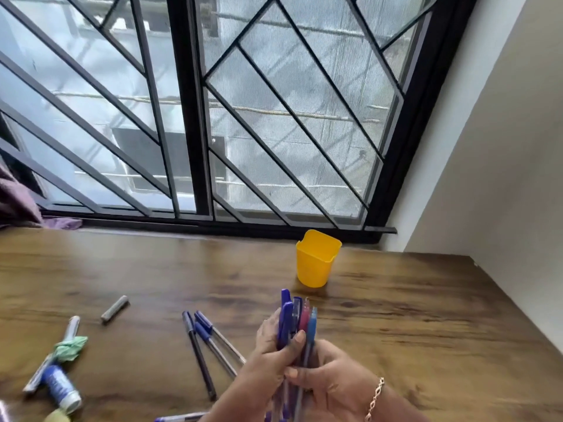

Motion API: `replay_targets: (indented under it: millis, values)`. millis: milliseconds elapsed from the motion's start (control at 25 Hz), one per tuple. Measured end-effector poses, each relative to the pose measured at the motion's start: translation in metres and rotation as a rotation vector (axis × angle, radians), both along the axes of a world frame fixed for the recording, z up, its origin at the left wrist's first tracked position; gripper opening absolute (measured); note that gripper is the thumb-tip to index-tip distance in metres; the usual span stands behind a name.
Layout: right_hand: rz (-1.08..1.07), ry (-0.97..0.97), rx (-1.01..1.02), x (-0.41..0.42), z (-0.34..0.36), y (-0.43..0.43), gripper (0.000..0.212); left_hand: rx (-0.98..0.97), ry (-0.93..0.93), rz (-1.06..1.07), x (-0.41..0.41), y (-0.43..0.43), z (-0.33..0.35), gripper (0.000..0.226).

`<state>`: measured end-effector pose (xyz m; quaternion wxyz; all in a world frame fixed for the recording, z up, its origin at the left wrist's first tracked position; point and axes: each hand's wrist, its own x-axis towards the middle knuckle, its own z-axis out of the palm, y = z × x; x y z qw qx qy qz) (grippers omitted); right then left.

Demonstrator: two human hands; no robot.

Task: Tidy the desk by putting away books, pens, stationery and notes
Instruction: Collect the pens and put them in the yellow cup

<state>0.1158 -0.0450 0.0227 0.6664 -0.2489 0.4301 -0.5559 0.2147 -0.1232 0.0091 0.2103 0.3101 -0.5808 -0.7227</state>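
**Gathering the pens for the holder**

At the lower centre of the frame both hands share one bundle of capped ballpoint pens [297, 324], with blue, purple and pink caps pointing up. The left hand [272, 345] has its grip closed round the upper barrels, thumb pressed across the front. The right hand [332, 382], a gold chain bracelet [375, 397] at its wrist, curls its fingers round the lower barrels. Blur hides the exact number of pens.

Just left of the hands, three loose blue-capped pens [210, 345] lie on the brown wood-grain surface [426, 315]. At the lower left are a white-and-blue bottle [61, 388], a crumpled green scrap [71, 347] and a short grey stick [115, 309].

Above the hands, mid-frame, a yellow plastic pen holder [318, 258] stands upright, well apart from the bundle. To do this step well, I would first level the pen ends. Then one hand could carry the bundle over the mouth and lower it straight down while the other steadies the holder, which looks light enough to tip. The loose pens come next.

A black-barred window grille [195, 117] fills the top of the frame.
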Motion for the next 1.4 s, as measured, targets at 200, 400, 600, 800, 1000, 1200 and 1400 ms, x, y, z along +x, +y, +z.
replay_targets:
  millis: [200, 400, 600, 800, 1000, 1200, 1400]
  values:
    - [-0.030, 0.252, 0.022, -0.018, 0.021, -0.002, 0.040, -0.527, -0.393, -0.168, -0.023, -0.016, 0.024, 0.058]
    - [-0.071, 0.261, -0.018, -0.034, 0.044, -0.013, 0.026, -0.722, -0.406, -0.209, -0.047, -0.043, 0.033, 0.125]
    - [-0.234, 0.291, -0.082, -0.060, 0.062, -0.039, 0.021, -0.582, -0.145, -0.240, -0.071, -0.060, 0.050, 0.075]
    - [-0.599, 0.493, -0.191, -0.126, 0.069, -0.098, 0.019, -0.583, -0.127, -0.065, -0.091, -0.073, 0.044, 0.111]
    - [-0.674, 0.634, -0.144, -0.157, 0.039, -0.137, 0.017, -0.821, -0.382, -0.109, -0.113, -0.086, 0.020, 0.126]
    - [-0.611, 0.699, 0.013, -0.155, 0.017, -0.150, 0.023, -0.906, -0.441, -0.063, -0.135, -0.086, 0.004, 0.101]
    - [-0.538, 0.714, 0.118, -0.163, 0.017, -0.155, 0.028, -0.912, -0.433, -0.037, -0.138, -0.087, -0.001, 0.103]
